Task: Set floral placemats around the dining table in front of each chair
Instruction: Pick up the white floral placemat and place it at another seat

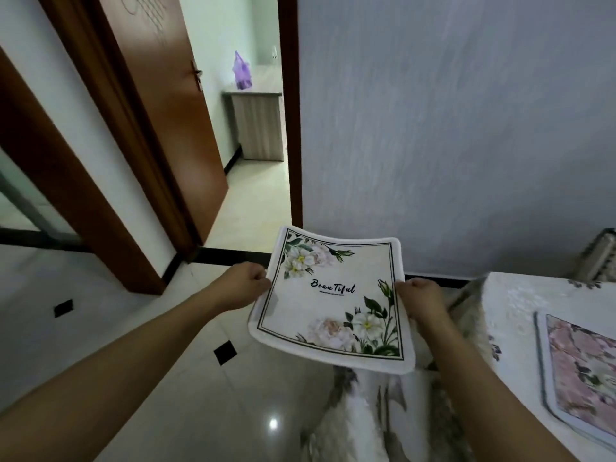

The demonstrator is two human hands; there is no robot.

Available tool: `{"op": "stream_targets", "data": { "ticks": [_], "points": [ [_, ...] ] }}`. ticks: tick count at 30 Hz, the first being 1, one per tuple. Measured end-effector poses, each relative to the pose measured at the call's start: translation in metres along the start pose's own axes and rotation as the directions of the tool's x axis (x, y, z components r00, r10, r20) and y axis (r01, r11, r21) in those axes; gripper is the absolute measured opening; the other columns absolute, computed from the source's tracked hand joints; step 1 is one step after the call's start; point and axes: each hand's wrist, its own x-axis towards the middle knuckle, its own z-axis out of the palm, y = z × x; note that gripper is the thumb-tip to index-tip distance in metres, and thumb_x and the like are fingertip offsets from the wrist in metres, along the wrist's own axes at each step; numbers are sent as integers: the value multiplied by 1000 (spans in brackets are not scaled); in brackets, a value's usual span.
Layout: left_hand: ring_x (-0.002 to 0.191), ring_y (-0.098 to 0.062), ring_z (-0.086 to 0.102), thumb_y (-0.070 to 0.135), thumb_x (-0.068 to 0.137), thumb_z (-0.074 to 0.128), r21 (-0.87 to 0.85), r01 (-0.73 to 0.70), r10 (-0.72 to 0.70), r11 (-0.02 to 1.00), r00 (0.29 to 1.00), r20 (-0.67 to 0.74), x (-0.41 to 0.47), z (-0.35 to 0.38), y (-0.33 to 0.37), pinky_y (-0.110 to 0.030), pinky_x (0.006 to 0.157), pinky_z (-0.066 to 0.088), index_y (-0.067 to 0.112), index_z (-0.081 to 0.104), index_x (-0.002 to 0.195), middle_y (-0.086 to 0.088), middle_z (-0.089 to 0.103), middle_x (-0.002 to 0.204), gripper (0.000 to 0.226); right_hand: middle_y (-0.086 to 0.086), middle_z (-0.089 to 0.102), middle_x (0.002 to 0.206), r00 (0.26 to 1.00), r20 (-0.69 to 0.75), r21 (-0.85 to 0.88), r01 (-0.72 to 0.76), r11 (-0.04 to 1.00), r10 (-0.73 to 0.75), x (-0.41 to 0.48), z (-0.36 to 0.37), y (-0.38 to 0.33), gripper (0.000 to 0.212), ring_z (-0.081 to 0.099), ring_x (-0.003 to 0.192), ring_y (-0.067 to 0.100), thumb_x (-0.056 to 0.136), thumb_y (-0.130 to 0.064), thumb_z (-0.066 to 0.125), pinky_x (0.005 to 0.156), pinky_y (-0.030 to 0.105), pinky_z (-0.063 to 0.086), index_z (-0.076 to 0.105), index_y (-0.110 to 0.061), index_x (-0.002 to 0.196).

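I hold a white floral placemat [330,298] printed with white flowers and the word "Beautiful" in the air, over the floor and left of the table. My left hand [245,285] grips its left edge and my right hand [421,303] grips its right edge. The dining table [513,315], covered with a pale patterned cloth that hangs down its side, stands at the lower right. A second placemat [580,371], pink floral with a grey border, lies flat on the tabletop near the right edge of the view.
Glossy white floor tiles [166,378] with small black insets fill the lower left. A brown door [173,121] stands open onto a room with a cabinet [258,128] and a purple bag [242,71]. A grey wall [450,128] rises behind the table.
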Motion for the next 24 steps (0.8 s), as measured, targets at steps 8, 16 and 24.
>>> {"op": "stream_targets", "data": {
  "ticks": [8, 16, 24],
  "points": [
    [48, -11, 41, 23, 83, 60, -54, -30, 30, 998, 1000, 8, 43, -40, -56, -27, 49, 30, 20, 40, 55, 5, 42, 52, 34, 15, 74, 74, 998, -46, 17, -37, 999, 38, -10, 46, -41, 18, 72, 66, 31, 88, -17, 62, 64, 41, 61, 69, -2, 80],
    [56, -15, 50, 33, 82, 58, -14, -75, 76, 997, 987, 139, 148, -38, -30, -29, 54, 36, 19, 50, 61, -1, 55, 62, 26, 11, 73, 68, 978, -190, 114, -61, 992, 82, 64, 45, -49, 21, 70, 59, 24, 89, -21, 60, 53, 28, 51, 68, -8, 76],
    [61, -13, 54, 29, 86, 57, 82, -187, 168, 979, 966, 199, 271, -51, 11, -28, 56, 40, 14, 58, 67, -1, 62, 69, 24, 15, 70, 71, 950, -268, 212, -103, 972, 159, 144, 51, -68, 22, 67, 66, 29, 88, -20, 60, 72, 40, 55, 64, -9, 69]
  ]
}}
